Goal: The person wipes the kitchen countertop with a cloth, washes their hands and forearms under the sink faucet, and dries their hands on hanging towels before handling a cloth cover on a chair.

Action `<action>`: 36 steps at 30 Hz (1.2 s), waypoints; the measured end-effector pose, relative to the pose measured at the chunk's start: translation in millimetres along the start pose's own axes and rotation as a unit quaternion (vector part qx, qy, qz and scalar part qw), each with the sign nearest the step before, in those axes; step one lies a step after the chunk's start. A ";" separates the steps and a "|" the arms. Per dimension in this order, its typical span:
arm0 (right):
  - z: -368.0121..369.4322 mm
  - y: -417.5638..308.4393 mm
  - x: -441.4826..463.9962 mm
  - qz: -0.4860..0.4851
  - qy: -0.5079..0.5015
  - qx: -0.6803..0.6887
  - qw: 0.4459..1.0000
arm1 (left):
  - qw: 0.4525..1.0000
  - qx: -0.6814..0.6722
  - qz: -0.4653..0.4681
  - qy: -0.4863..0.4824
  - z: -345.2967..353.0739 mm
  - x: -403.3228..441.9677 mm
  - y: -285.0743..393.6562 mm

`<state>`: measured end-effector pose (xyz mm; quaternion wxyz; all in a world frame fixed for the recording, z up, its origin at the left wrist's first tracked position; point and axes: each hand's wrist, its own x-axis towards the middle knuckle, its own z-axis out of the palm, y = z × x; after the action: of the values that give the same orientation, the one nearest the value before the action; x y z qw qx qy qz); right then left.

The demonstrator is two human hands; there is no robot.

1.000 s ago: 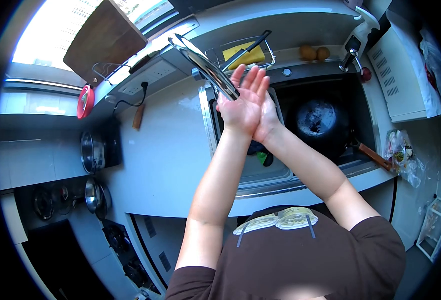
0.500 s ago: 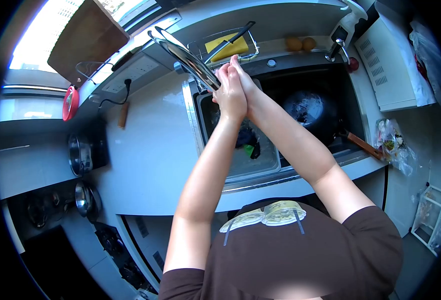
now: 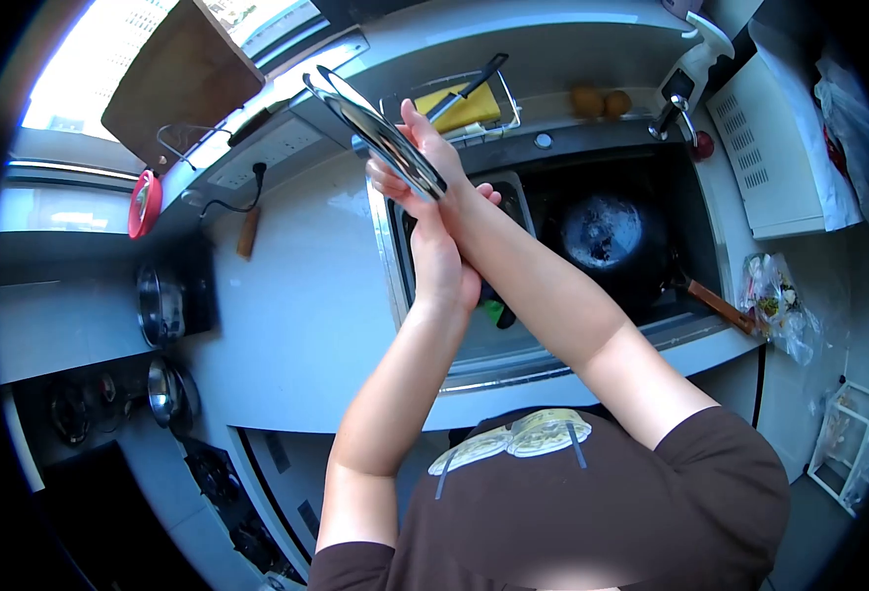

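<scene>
My left hand (image 3: 438, 258) is wrapped round my right wrist, with its fingertips showing on the far side. My right hand (image 3: 424, 163) is partly behind the shiny metal faucet (image 3: 380, 135). Its fingers are apart and it holds nothing. Both hands are over the left sink basin, close under the faucet's end. Whether water runs is too unclear to tell. Below my hands, a dark and green item (image 3: 498, 313) lies in that basin, mostly hidden by my arms. A dark wok (image 3: 604, 233) with a wooden handle sits in the right basin.
Behind the sink, a wire rack (image 3: 515, 116) bears a yellow cloth (image 3: 469, 106) and a black-handled knife (image 3: 469, 87). Two round brown items (image 3: 602, 102) and a spray bottle (image 3: 695, 67) stand rightward. A plastic bag (image 3: 779, 300) lies right; a cutting board (image 3: 180, 84) leans at the window.
My hands were pressed together palm to palm. My left hand has slid down onto my right wrist, and my right hand has moved left behind the faucet. The view has shifted slightly.
</scene>
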<state>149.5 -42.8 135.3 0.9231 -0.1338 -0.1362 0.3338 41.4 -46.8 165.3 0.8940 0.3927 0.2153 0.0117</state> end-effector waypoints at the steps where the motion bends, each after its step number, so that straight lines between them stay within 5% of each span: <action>1: 10.5 -2.2 7.7 0.001 -0.048 0.035 0.998 | 0.999 0.028 0.009 -0.031 -8.2 5.0 -1.8; 4: 12.8 -6.0 40.0 -0.013 -0.154 0.089 0.984 | 0.990 0.011 -0.079 -0.118 -21.0 14.5 -0.6; 7: -0.9 -12.8 60.3 -0.031 -0.198 0.082 0.976 | 0.982 0.085 -0.071 -0.152 -23.9 20.0 19.3; 14: -4.7 -13.7 65.0 -0.033 -0.156 0.195 0.968 | 0.943 0.114 -0.112 -0.292 -52.4 39.9 29.1; 18: -9.0 -17.3 62.5 -0.036 -0.157 0.237 0.958 | 0.946 0.020 -0.131 -0.297 -59.6 44.1 18.1; 21: -2.9 -16.6 57.9 -0.028 -0.135 0.232 0.963 | 0.924 -0.220 -0.137 -0.281 -54.5 42.3 5.1; 26: -7.7 9.3 27.4 0.052 -0.121 0.255 0.958 | 0.897 -0.284 -0.164 -0.295 -41.7 55.5 -5.8; 28: -14.2 13.6 17.3 0.076 -0.090 0.183 0.976 | 0.937 -0.242 -0.151 -0.201 -40.2 50.9 -15.3; 30: -9.4 13.3 3.1 0.123 -0.130 0.201 0.963 | 0.886 -0.302 -0.140 -0.324 -55.9 70.9 -33.6; 32: -7.0 13.3 -12.0 0.134 -0.150 0.146 0.969 | 0.901 -0.280 -0.141 -0.300 -39.6 55.6 -36.1; 34: -18.4 15.6 -23.3 0.008 -0.185 -0.139 0.973 | 0.908 -0.290 -0.163 -0.253 -34.6 43.4 -42.2; 35: -10.6 24.7 -31.3 -0.161 -0.069 -0.378 0.909 | 0.905 -0.306 -0.199 -0.218 -36.0 43.3 -46.8; 36: -4.3 32.5 -39.6 -0.315 0.060 -0.574 0.754 | 0.895 -0.334 -0.220 -0.198 -38.2 43.8 -51.9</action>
<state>102.8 -45.2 113.9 0.7324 -0.6075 -0.2809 -0.1251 58.4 -47.7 89.3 0.9764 0.0082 0.0978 -0.1924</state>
